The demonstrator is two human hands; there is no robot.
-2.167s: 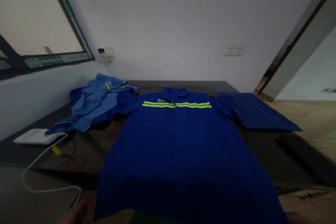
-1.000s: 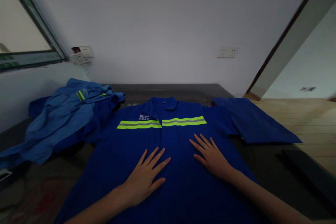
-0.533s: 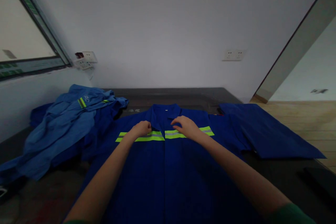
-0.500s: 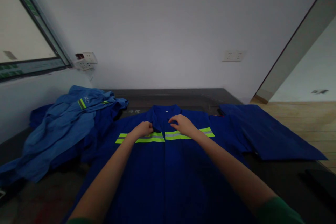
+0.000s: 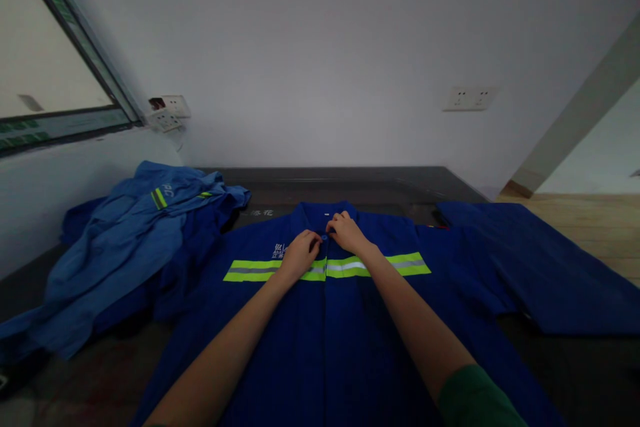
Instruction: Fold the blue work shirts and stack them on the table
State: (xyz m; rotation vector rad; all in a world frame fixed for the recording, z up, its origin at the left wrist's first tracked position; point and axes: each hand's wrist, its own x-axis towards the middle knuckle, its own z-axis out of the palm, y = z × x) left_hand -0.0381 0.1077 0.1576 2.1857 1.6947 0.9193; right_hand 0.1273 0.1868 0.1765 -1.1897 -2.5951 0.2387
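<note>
A dark blue work jacket point(image 5: 295, 353) with yellow-green reflective stripes lies front up, its collar at the far end. Just below the collar, a small round button point(image 5: 325, 237) shows between my two hands. My left hand point(image 5: 303, 250) pinches the front edge of the jacket on the button's left side. On the other side my right hand point(image 5: 347, 232) has its fingers bent down and closed on the cloth beside the button. White lettering point(image 5: 279, 251) on the chest is partly covered by my left hand.
Crumpled lighter and darker blue work clothes point(image 5: 135, 220) are heaped at the left. To the right lies a flat folded blue garment point(image 5: 545, 267). The dark table point(image 5: 400, 180) meets a wall with sockets point(image 5: 470, 99); a window frame point(image 5: 75, 130) is at the left.
My hands have come together below the collar and now grip the front edges around the button. The lettering on the chest has come into view. The camera view has shifted slightly left.
</note>
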